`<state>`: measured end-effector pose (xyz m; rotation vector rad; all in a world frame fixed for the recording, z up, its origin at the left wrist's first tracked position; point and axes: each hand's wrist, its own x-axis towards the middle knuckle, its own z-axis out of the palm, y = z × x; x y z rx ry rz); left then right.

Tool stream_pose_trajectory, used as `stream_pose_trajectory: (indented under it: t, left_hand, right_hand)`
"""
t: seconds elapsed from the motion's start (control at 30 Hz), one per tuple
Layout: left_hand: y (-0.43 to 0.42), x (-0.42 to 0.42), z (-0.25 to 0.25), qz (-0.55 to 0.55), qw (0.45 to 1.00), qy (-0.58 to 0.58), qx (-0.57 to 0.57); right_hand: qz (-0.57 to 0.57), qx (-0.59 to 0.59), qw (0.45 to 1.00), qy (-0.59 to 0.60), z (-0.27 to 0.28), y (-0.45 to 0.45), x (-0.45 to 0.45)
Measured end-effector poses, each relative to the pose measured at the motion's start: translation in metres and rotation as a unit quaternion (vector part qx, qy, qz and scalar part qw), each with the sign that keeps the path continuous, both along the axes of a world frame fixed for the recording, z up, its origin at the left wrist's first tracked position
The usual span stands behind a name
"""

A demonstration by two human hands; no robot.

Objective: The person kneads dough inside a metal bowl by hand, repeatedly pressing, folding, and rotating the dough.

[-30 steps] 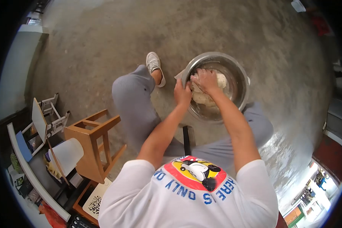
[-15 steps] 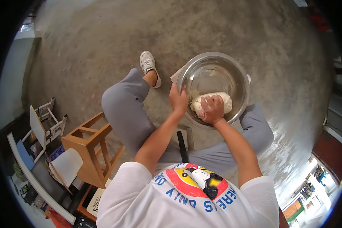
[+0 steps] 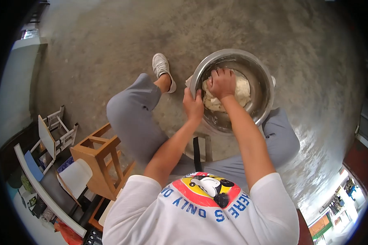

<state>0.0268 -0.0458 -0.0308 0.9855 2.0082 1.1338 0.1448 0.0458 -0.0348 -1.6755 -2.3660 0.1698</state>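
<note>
A pale lump of dough (image 3: 242, 90) lies in a large metal bowl (image 3: 266, 87), spread across much of its bottom. My right hand (image 3: 223, 83) presses into the far left part of the dough, fingers curled over and dug in. At the bowl's left side my left hand (image 3: 193, 105) grips the rim, with its thumb on the inner edge and the fingers outside, partly hidden. Smears of dough cling to the bowl's inner wall.
The bowl is between my bent knees, over a grey concrete floor (image 3: 110, 45). On the left are a wooden stool (image 3: 96, 153) and a white folding chair (image 3: 49, 136). My white shoe (image 3: 161, 65) is left of the bowl. Shelves with goods are at lower right.
My right hand has moved from the near side to the far side of the dough. The dough has gone from a compact roll to a wider, flatter mass. My left hand keeps the rim.
</note>
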Motion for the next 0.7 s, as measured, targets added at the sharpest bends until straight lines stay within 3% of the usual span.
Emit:
stream_pose_trajectory:
  t: [0.1,0.2,0.33,0.43,0.53,0.7]
  left_hand:
    - [0.006,-0.003,-0.007,-0.006,1.000,0.027,0.000]
    - [0.007,-0.003,-0.017,0.007,1.000,-0.022,0.018]
    - [0.008,-0.003,-0.005,0.010,1.000,-0.004,-0.028]
    - [0.006,-0.003,-0.011,0.001,1.000,0.007,-0.006]
    - [0.005,-0.002,-0.014,0.005,1.000,-0.003,0.028]
    - [0.001,-0.003,-0.008,-0.010,1.000,-0.018,-0.013]
  right_hand:
    - [-0.043,-0.180,0.980,-0.071,0.018,0.006,-0.004]
    - [-0.024,-0.086,0.996,0.031,0.043,-0.012,0.021]
    - [0.024,-0.097,0.994,0.034,0.039,-0.072,0.056]
    - [0.026,-0.038,0.993,0.112,0.050,-0.102,0.052]
    - [0.067,-0.021,0.996,0.063,0.034,-0.109,0.045]
    - [0.102,0.053,0.993,0.035,0.017,-0.099,0.039]
